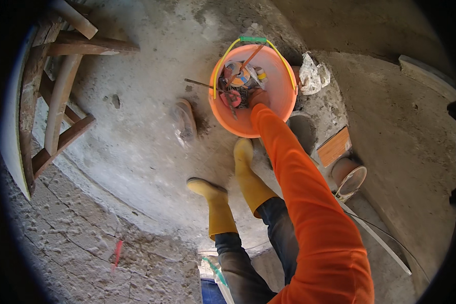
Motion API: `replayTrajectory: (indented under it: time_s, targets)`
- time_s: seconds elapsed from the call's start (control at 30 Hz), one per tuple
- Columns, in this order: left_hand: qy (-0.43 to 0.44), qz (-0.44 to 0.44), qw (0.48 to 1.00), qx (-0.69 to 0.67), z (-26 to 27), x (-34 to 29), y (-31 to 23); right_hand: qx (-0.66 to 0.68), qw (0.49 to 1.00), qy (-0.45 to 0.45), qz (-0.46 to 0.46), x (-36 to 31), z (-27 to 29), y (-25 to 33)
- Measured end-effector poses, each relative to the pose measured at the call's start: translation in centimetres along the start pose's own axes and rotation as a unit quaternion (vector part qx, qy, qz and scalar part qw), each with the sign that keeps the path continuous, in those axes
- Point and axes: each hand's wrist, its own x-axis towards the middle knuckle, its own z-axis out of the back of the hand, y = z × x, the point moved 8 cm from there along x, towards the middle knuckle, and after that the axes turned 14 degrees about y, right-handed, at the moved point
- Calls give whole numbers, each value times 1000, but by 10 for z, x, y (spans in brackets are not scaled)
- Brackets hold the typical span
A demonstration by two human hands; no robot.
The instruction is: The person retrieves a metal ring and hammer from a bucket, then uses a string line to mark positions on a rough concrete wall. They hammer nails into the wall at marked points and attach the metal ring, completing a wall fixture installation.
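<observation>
An orange bucket [281, 109] with a yellow wire handle and a green grip [253, 39] stands on the concrete floor. My right hand [259, 97], in an orange sleeve, reaches down inside it. Its fingers are hidden among the contents, so what they touch does not show. Beside the hand lie a heap of small dark metal pieces that look like nails [242, 97] and a red-pink tool-like thing [231, 99]. Above these are a round orange and grey object [238, 73] and a yellow-banded item [262, 76]. A thin dark rod [200, 83] sticks out over the left rim. My left hand is out of view.
My yellow boots [219, 210] stand just below the bucket. A wooden frame [61, 96] leans at the left. Right of the bucket are a crumpled whitish bag [313, 75], a grey bucket [303, 130], an orange-brown tile [334, 147] and a tipped pail [350, 180]. A clear plastic-wrapped object [184, 120] lies left.
</observation>
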Motion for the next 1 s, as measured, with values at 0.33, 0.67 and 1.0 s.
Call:
replayTrajectory:
  time_s: [0.33, 0.67, 1.0]
  targets:
    - [10, 8, 1000, -9, 1, -2, 8, -383, 896, 123, 188, 15, 22, 29]
    - [5, 13, 1000, -26, -4, 5, 16, -352, 902, 137, 209, 35, -4, 19]
    - [5, 13, 999, -43, -6, 3, 21, -361, 907, 146, 163, -3, 8, 37]
